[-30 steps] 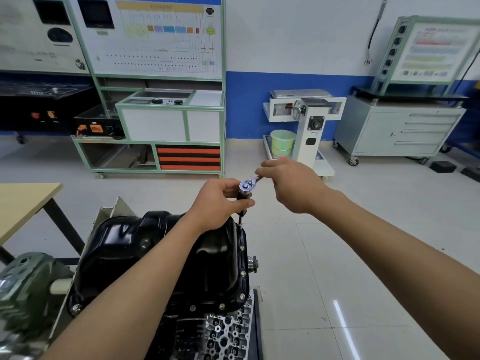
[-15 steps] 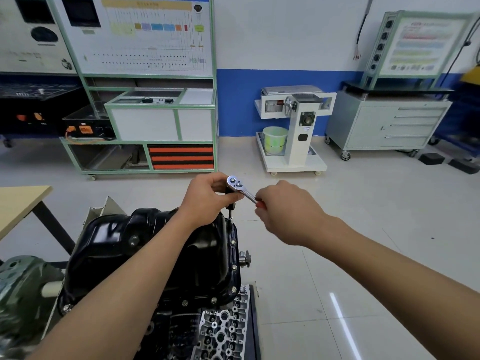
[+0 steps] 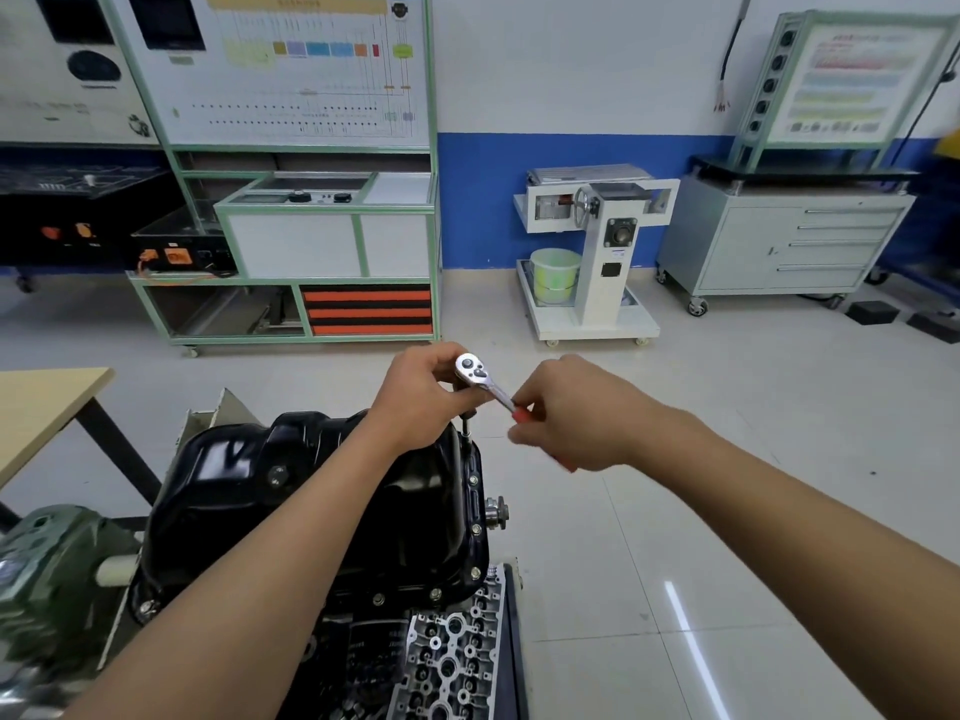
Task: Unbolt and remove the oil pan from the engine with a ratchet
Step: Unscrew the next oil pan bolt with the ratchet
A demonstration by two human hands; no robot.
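our left hand (image 3: 421,402) curls around the ratchet (image 3: 474,374) just under its chrome head, with the fingers wrapped where the extension bar (image 3: 467,427) drops down from it. our right hand (image 3: 576,415) is closed around the red handle (image 3: 519,414), just right of the left hand. the two hands are close but not touching, and the chrome head faces up between them. below the left hand lies the black oil pan (image 3: 291,491), seated on the engine (image 3: 447,657). the extension bar meets the pan's flange at its far right corner, directly under the left fingers. bolts (image 3: 475,530) sit along the flange, nearer to us than the hands. a wooden table (image 3: 47,407) stands well left of the left hand.
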